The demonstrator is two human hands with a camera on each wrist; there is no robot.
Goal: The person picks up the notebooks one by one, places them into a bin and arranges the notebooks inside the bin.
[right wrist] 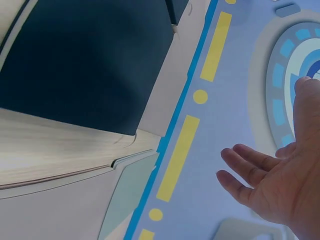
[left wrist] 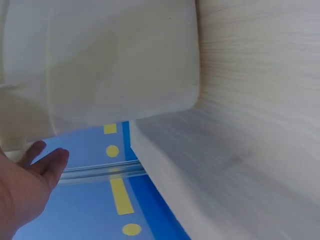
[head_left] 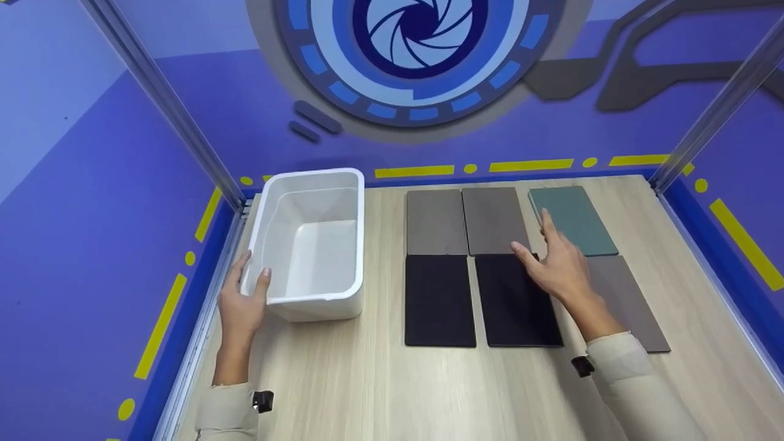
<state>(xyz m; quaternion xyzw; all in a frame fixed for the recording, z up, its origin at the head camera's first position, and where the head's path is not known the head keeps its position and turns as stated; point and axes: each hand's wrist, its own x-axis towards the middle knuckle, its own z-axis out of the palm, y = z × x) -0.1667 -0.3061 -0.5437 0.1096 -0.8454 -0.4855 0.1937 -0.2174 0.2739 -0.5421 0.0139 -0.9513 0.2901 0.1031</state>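
A white plastic bin (head_left: pixel 324 300) stands on the left of the wooden table. My left hand (head_left: pixel 244 309) is at its near left corner, thumb and fingertips right at the rim. In the left wrist view the fingers (left wrist: pixel 52 162) extend below the bin's pale wall (left wrist: pixel 125 60). My right hand (head_left: pixel 560 269) hovers over the flat book-sized slabs, fingers spread and nothing held. It is nearest a green slab (head_left: pixel 579 220), a grey-brown slab (head_left: pixel 496 214) and a black slab (head_left: pixel 520 306), partly covering the black one.
Another grey-brown slab (head_left: pixel 435 220) and another black slab (head_left: pixel 436 300) lie in the left column. A third grey-brown slab (head_left: pixel 631 306) lies below the green one, partly hidden by the right arm. Blue printed walls (head_left: pixel 257 110) with metal posts (head_left: pixel 716 104) border the table (head_left: pixel 380 392).
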